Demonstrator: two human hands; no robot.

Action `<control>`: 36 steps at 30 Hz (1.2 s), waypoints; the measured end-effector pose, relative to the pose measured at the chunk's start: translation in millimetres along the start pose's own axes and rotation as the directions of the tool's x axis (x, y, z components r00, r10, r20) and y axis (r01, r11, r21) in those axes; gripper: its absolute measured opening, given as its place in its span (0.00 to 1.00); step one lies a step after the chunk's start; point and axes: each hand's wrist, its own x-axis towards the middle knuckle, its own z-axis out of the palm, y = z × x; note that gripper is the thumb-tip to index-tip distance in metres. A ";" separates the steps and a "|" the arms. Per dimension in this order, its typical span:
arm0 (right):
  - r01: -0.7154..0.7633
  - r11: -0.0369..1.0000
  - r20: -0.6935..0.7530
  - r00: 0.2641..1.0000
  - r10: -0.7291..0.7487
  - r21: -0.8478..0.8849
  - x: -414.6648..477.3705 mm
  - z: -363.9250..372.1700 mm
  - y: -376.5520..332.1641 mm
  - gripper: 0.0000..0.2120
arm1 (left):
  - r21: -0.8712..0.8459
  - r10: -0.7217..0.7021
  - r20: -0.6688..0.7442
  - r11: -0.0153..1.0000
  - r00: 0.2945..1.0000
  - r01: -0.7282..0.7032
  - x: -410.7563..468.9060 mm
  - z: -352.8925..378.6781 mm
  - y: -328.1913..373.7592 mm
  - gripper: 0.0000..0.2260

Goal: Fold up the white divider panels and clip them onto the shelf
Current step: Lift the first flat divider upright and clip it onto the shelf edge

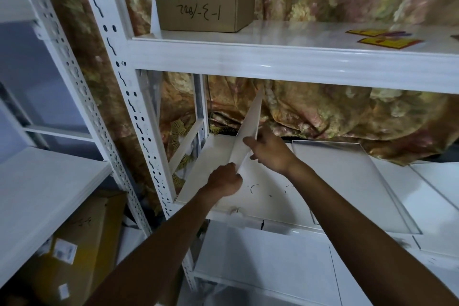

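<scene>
Head view: white divider panel [249, 119] stands on edge on lower shelf [273, 196], near its L end, running front to back, far tip close under upper shelf [273, 57]. L hand [224, 179] grips panel's near bottom end, fingers curled round it. R hand [269, 151] just behind, fingers & thumb pinching panel's top edge. 2nd panel [347, 181] lies flat on same shelf to the R, apart. Cardboard box [203, 13] w/ handwriting sits on upper shelf, yellow cards [377, 37] further R. Floral curtain [323, 112] behind.

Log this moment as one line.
left hand: grips divider panel | right hand: holds panel | panel: standing on shelf | clipped: cannot tell
</scene>
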 end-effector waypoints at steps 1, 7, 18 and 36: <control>-0.005 1.000 0.044 0.999 0.006 -0.014 2.1 2.3 -8.9 0.21 | -0.014 -0.006 0.016 1.000 1.000 0.006 0.3 -7.0 2.0 0.20; -0.090 0.995 0.106 0.990 0.095 -0.046 17.4 18.2 -38.8 0.12 | -0.200 -0.048 0.074 0.978 0.996 0.062 1.4 -41.4 19.8 0.25; -0.112 0.982 0.123 0.984 0.131 -0.151 23.2 27.1 -37.5 0.11 | -0.444 -0.098 0.137 0.884 0.986 0.149 -3.5 -31.9 28.2 0.18; -0.194 0.978 0.110 0.973 0.202 -0.082 21.4 24.1 -28.1 0.07 | -0.411 0.022 0.193 0.910 0.981 0.061 -7.2 -31.0 31.1 0.22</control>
